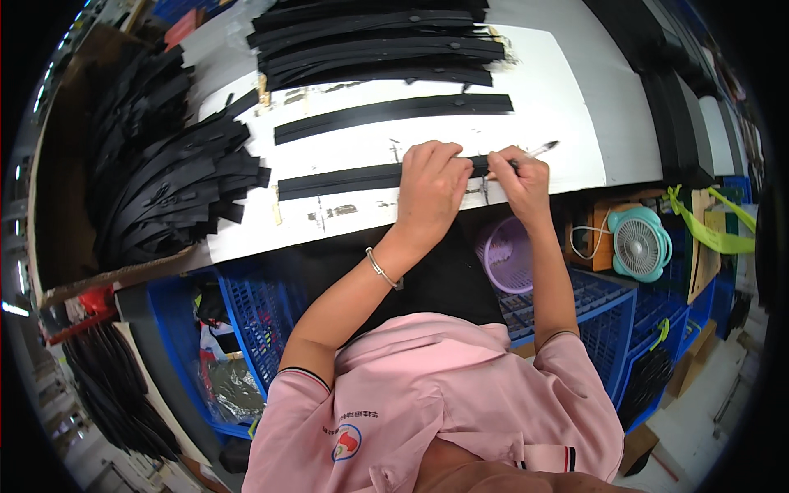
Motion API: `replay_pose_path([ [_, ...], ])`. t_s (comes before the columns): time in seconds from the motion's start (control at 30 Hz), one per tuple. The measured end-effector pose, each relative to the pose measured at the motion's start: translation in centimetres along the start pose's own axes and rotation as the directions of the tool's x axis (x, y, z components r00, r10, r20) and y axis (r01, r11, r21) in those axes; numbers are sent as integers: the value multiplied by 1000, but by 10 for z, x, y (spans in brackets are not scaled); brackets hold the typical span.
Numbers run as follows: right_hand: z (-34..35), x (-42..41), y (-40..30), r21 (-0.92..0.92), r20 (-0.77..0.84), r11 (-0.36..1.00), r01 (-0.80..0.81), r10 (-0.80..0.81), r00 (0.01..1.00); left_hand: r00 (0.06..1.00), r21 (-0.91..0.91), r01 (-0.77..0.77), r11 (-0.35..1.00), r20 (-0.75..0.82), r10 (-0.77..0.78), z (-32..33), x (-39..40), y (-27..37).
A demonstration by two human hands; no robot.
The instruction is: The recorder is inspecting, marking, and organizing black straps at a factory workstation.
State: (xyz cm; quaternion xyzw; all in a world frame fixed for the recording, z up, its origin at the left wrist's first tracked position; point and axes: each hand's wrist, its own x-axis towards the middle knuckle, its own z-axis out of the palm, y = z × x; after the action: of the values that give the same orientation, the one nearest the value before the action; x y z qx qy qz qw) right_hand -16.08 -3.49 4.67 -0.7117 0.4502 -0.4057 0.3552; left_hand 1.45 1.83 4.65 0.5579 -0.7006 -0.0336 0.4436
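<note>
A black zipper strip [339, 181] lies along the near edge of a white board [573, 111]. My left hand [433, 185] rests on its right part, fingers bent and pressing down. At the strip's right end, my right hand [521, 179] grips a pen [542, 148] with a clear barrel, its upper end pointing away to the right; the writing tip is hidden by the fingers. Farther back lies a second black zipper strip [394, 114], parallel to the first and touched by neither hand. Behind it, several more black zipper strips [382, 49] lie in a stack.
At the left, a cardboard box [40, 246] holds many loose black zipper strips [179, 185]. Black blocks [675, 123] line the table's right side. Below the table edge are a purple basket [511, 280], a teal fan [640, 244] and blue plastic crates [616, 333].
</note>
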Motion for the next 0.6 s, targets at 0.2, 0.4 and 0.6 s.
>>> replay_pose_path([
  [0.2, 0, -9, 9, 170, -171, 985, -36, 66, 983, 989, 91, 92, 992, 110, -102, -37, -32, 17],
  [0.4, 1, -15, 17, 133, -326, 991, 24, 21, 945, 961, 82, 65, 995, 262, -84, -40, -24, -9],
  [0.6, 7, -12, 17, 154, -266, 988, -22, 62, 962, 962, 71, 21, 997, 269, -39, -19, 27, -61],
])
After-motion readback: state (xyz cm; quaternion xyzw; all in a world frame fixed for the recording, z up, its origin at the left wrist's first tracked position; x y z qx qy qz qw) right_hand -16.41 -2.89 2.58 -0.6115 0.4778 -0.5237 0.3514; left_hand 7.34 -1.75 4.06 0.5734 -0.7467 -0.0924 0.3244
